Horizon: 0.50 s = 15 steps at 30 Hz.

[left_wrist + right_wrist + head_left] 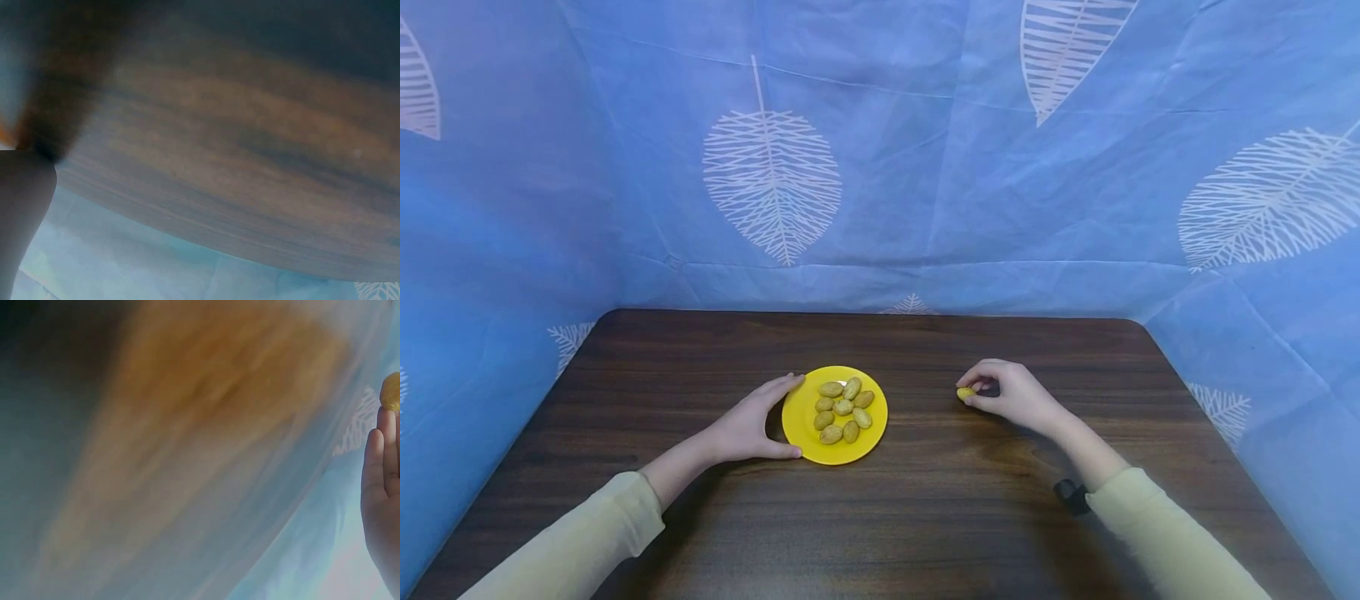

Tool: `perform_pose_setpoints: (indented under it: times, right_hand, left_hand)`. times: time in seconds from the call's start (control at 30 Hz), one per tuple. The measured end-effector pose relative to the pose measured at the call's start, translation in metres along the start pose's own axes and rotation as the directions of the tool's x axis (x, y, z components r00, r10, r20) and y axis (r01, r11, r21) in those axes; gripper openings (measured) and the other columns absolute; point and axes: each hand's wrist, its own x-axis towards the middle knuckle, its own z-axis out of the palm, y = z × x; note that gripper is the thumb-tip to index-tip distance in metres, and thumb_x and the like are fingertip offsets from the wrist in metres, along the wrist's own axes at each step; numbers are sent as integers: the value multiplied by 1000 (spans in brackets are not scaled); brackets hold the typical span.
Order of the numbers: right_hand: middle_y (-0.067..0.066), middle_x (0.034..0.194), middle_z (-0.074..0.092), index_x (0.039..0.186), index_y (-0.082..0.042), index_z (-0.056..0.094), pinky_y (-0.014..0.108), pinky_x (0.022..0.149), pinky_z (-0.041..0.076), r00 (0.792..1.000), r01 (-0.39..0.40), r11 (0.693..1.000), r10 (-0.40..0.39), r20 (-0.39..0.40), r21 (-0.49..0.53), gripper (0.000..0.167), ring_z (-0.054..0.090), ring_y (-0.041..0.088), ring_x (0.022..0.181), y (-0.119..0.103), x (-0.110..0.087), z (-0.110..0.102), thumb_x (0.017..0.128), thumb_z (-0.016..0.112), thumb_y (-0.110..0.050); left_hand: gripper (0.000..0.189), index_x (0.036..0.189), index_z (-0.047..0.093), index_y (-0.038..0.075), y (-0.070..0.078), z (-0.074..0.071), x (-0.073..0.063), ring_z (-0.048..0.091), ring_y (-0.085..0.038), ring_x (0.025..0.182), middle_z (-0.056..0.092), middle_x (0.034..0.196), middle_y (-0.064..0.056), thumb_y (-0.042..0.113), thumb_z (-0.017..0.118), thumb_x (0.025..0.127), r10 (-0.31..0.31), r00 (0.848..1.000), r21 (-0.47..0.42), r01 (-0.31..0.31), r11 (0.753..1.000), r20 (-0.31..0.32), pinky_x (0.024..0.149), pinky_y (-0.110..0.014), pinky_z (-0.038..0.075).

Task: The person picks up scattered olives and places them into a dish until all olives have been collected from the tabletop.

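Observation:
A round yellow plate (796,429) lies left of the table's middle, bearing several small, oval, yellow-green, wrinkled pieces (831,434) that look like dried olives. Around the plate's left rim, my left hand (748,429) holds it, thumb at the near side and fingers at the far side. To the right, my right hand (1018,396) pinches one such olive-like piece (965,392) between thumb and fingertips, apart from the plate. The right wrist view catches this piece (391,392) at its right edge, above the fingers. Only part of my left hand (24,212) enters the left wrist view.
Both hands are over a dark wood-grain table (880,517). A blue cloth (910,192) with white leaf prints hangs behind the table and along both sides. At my right wrist sits a small black object (1071,496) beside the sleeve.

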Motion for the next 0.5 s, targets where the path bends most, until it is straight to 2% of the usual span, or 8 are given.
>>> perform_pose_setpoints:
  times: [0.5]
  right_hand:
    - [1,108,76,112,-13,79,34,87,60,998,49,998,-51,42,36,19,67,16,95,-32,20,20,94,81,-9]
  left_hand:
    - [108,164,33,-1,-2,1,0,29,-52,158,32,170,-29,38,91,82,14,1000,8,-14,1000,-8,121,-74,32]
